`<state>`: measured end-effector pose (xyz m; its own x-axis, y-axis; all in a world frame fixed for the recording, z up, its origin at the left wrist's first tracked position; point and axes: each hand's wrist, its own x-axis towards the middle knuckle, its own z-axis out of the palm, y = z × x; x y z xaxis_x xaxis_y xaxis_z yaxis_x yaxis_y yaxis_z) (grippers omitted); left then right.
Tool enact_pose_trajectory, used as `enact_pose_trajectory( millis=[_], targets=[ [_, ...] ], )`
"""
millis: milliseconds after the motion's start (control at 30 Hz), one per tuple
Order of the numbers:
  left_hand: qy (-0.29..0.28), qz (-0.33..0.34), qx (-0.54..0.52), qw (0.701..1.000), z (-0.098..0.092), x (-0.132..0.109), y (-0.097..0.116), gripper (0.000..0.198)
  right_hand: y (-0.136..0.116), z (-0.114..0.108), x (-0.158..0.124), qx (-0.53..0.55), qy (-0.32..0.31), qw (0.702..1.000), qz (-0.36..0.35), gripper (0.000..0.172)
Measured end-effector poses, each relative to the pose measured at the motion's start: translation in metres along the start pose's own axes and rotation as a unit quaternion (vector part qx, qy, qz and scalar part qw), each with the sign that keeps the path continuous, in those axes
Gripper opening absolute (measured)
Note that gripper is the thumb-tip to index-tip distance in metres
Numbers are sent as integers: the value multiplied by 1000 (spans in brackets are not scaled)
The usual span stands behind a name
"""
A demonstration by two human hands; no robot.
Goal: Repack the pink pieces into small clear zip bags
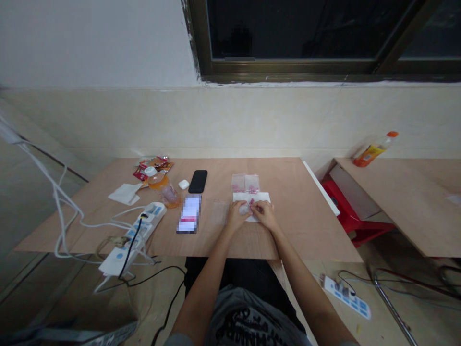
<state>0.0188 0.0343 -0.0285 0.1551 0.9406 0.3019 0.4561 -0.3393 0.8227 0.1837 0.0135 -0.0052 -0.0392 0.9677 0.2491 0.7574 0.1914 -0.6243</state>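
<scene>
Side by side over a white sheet of paper, my two hands work close together on the table. My left hand has its fingers closed at a small clear plastic piece, which looks like a little bag. Pinched fingers of my right hand meet small red bits at the paper's middle; what exactly they hold is too small to make out. Just behind the paper lie clear plastic bags with small red pieces in them. Another clear, flat piece of plastic rests left of my left hand.
Left on the wooden table are a lit phone, a black phone, a white case, an orange drink bottle, wrappers, tissue and a corded power strip. A red stool stands right.
</scene>
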Motion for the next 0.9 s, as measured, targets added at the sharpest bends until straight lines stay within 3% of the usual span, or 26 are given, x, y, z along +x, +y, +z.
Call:
enact_pose_trajectory(
  millis=[267, 533, 900],
  targets=[
    [11, -20, -38, 999, 0, 0, 2, 44, 6, 3, 3, 23, 36, 999, 31, 27],
    [66, -74, -129, 987, -5, 2, 7, 47, 10, 10, 7, -7, 57, 997, 58, 30],
    [36, -46, -77, 995, 0, 1, 1, 46, 9, 10, 7, -37, 58, 996, 50, 24]
  ],
)
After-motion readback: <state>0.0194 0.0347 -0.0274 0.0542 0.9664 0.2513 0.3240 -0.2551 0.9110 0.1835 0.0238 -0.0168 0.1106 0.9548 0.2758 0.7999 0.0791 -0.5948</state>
